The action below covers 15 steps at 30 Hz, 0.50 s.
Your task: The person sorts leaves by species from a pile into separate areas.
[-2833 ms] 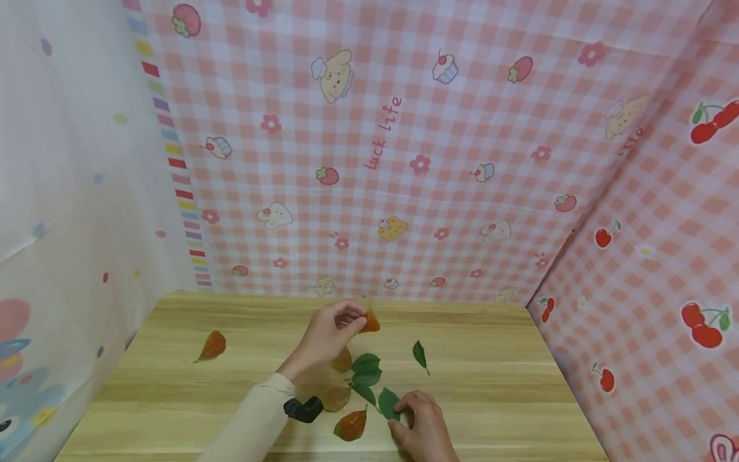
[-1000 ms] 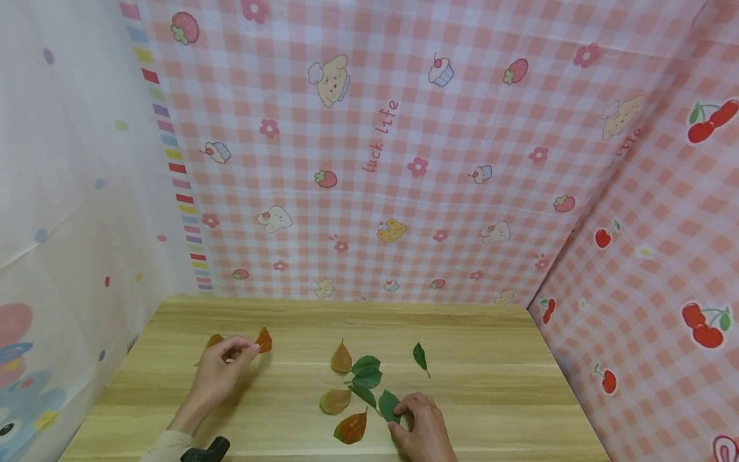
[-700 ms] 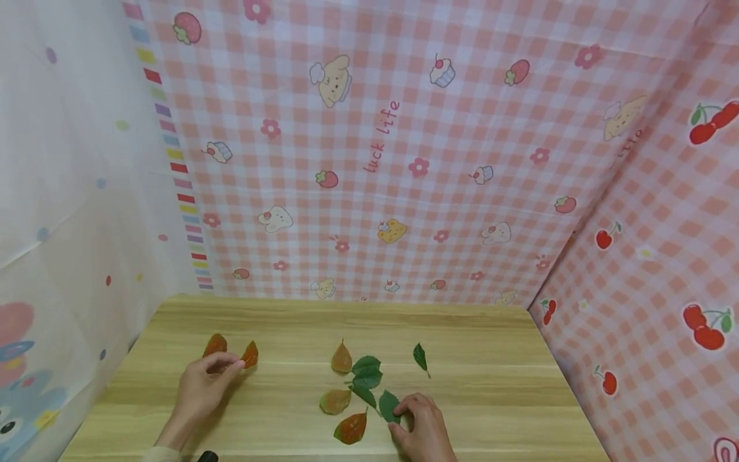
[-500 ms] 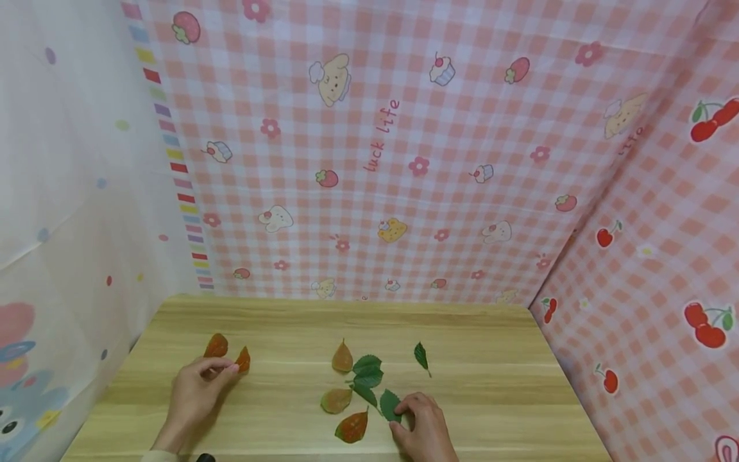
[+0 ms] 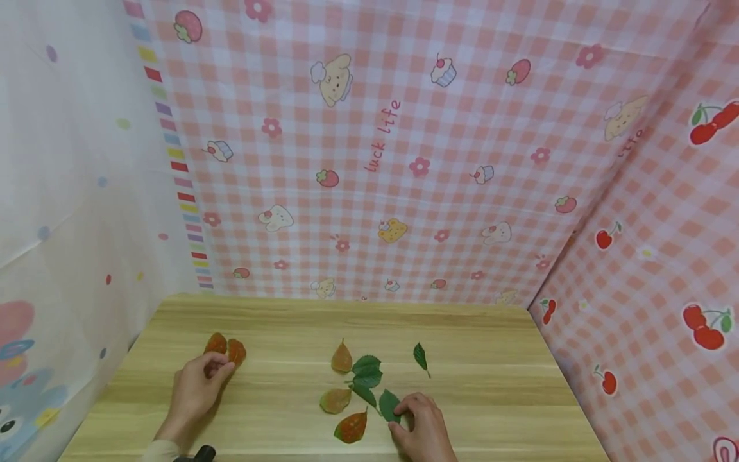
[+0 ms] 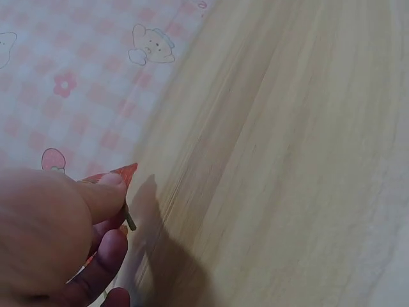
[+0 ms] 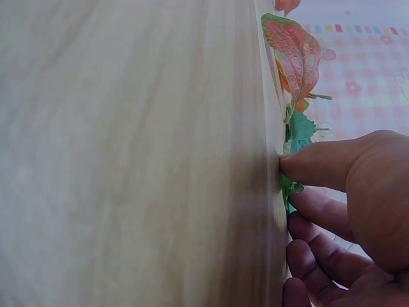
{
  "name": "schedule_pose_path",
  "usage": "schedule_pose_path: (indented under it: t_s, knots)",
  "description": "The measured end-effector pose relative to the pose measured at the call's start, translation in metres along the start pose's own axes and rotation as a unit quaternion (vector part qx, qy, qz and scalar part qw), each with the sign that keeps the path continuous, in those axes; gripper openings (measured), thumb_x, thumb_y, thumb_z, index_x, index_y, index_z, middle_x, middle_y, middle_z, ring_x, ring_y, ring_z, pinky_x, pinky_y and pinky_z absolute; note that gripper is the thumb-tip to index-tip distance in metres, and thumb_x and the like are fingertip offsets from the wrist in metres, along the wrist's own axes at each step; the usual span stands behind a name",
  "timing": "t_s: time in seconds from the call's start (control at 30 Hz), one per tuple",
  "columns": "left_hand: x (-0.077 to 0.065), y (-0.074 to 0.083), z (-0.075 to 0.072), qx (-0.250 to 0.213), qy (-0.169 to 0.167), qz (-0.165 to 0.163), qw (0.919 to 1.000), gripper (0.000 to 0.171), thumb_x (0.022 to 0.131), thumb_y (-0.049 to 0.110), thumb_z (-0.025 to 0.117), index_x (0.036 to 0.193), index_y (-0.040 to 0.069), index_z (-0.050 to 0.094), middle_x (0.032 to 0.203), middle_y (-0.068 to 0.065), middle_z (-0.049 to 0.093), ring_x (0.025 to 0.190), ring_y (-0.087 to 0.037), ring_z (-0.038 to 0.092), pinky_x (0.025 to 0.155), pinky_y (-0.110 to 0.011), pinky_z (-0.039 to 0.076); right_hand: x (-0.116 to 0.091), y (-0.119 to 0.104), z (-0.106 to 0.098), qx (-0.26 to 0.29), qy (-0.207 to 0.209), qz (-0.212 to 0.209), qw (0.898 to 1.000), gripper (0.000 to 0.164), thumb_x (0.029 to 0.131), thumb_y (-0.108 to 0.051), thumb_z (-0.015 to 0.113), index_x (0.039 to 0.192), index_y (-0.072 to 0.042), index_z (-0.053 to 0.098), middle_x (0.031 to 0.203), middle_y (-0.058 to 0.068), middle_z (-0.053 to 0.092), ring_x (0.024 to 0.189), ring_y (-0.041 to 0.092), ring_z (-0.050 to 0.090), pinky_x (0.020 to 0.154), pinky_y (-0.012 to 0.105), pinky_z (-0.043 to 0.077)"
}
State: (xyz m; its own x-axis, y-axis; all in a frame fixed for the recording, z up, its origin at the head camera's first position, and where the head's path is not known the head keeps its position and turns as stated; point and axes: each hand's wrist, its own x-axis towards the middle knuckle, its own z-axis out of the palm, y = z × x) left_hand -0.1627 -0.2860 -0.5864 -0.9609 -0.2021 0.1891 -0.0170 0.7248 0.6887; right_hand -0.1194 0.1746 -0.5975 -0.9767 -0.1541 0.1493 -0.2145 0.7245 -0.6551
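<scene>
At the left of the wooden table, my left hand (image 5: 196, 388) pinches an orange-red leaf (image 5: 236, 351) between thumb and fingers, its stem (image 6: 131, 220) showing in the left wrist view. Right beside it lies another orange-red leaf (image 5: 216, 344), partly behind the hand. My right hand (image 5: 424, 427) is low at the front, thumb and curled fingers on a green leaf (image 5: 389, 405) on the table; fingertips cover part of it. Close by lie more green leaves (image 5: 366, 369), a red-green leaf (image 5: 351, 427), a yellowish-brown leaf (image 5: 335, 401) and an orange-brown leaf (image 5: 342, 357).
A small dark green leaf (image 5: 419, 357) lies apart, right of the middle group. The wooden table (image 5: 485, 385) ends at a pink checked cloth (image 5: 369, 256) behind it. A cherry-print cloth (image 5: 646, 308) hangs on the right and a white cloth (image 5: 75, 192) on the left.
My left hand has carried the orange-red leaf from the middle back to the left, then drawn it close beside the other orange-red leaf. My right hand has stayed on the green leaf.
</scene>
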Motion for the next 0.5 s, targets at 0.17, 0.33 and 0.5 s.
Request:
schedule_pose_path:
  t_s: [0.17, 0.33, 0.5]
  knots:
    - [0.0041, -0.0032, 0.0013, 0.016, -0.001, 0.011, 0.9998, 0.015, 0.103, 0.015, 0.085, 0.107, 0.001, 0.081, 0.092, -0.007, 0.081, 0.076, -0.004, 0.061, 0.068, -0.023, 0.050, -0.0015, 0.0000, -0.0001, -0.004, -0.004, 0.006, 1.000, 0.019, 0.085, -0.015, 0.097, 0.093, -0.018, 0.080, 0.105, -0.006, 0.074, 0.106, 0.023, 0.070, 0.098, 0.043, 0.059]
    - [0.0067, -0.0030, 0.0045, 0.026, 0.000, 0.016, 0.9995, 0.011, 0.102, 0.011, 0.084, 0.107, 0.003, 0.081, 0.090, -0.005, 0.080, 0.075, -0.004, 0.060, 0.068, -0.024, 0.049, -0.0010, -0.0002, -0.0010, -0.006, -0.009, 0.009, 1.000, 0.018, 0.085, -0.015, 0.096, 0.093, -0.017, 0.080, 0.105, -0.005, 0.074, 0.106, 0.023, 0.070, 0.099, 0.045, 0.059]
    - [0.0078, -0.0023, 0.0062, 0.031, 0.004, 0.015, 0.9994, 0.010, 0.101, 0.010, 0.085, 0.107, 0.003, 0.081, 0.093, -0.008, 0.082, 0.078, -0.008, 0.066, 0.070, -0.026, 0.051, -0.0004, -0.0010, -0.0016, -0.005, -0.013, 0.011, 1.000, 0.018, 0.086, -0.016, 0.096, 0.094, -0.017, 0.081, 0.107, -0.005, 0.075, 0.107, 0.023, 0.070, 0.099, 0.045, 0.059]
